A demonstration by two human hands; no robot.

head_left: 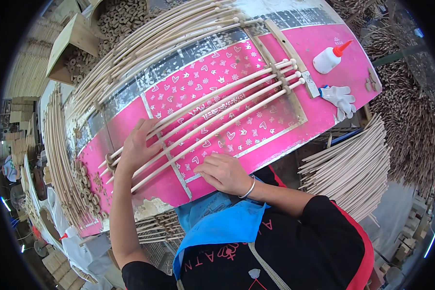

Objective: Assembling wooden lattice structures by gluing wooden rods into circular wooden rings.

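Note:
Several long pale wooden rods [217, 108] lie side by side across the pink patterned board, running from lower left to upper right. Their far right ends carry small round knobs [298, 74] and pass through a brown wooden crosspiece [280, 78]. A second small crosspiece [110, 162] sits round the rods near their left ends. My left hand [137, 145] is closed over the rods toward that left end. Close to the nearest rod, my right hand [224, 172] hovers or rests low over the board with its fingers curled together; what it may hold is hidden.
A white glue bottle [326, 60] with a red nozzle and a white glove [340, 100] lie at right. A wooden stop frame [290, 48] borders the rods. More rods [145, 53] lie behind; small wooden pieces [85, 191] lie left. Stacked rods [353, 164] stand lower right.

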